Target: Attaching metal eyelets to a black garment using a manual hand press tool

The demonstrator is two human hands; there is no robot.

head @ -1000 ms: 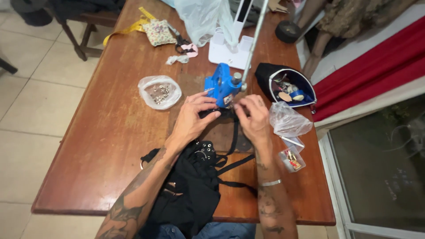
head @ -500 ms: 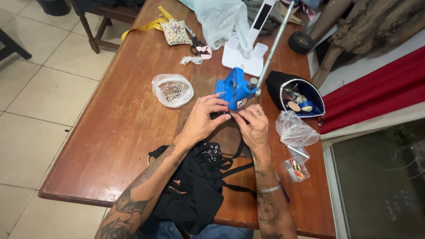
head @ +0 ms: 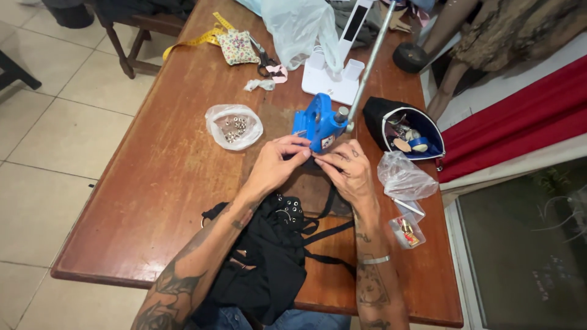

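hands (head: pixel 315 164) together, fingertips pinched, forearms extended

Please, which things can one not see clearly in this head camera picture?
- Work piece under the blue press: hidden by left hand and right hand.
- Press lever: top cut by upper edge.
- Metal pieces in plastic bag: too small to identify.

We see a glossy blue metal hand press (head: pixel 319 125), a matt black cloth garment (head: pixel 269 256), and a smooth reddish-brown wooden table (head: pixel 165 183).

One head-worn camera looks steeply down, close over the wooden table (head: pixel 153 201).
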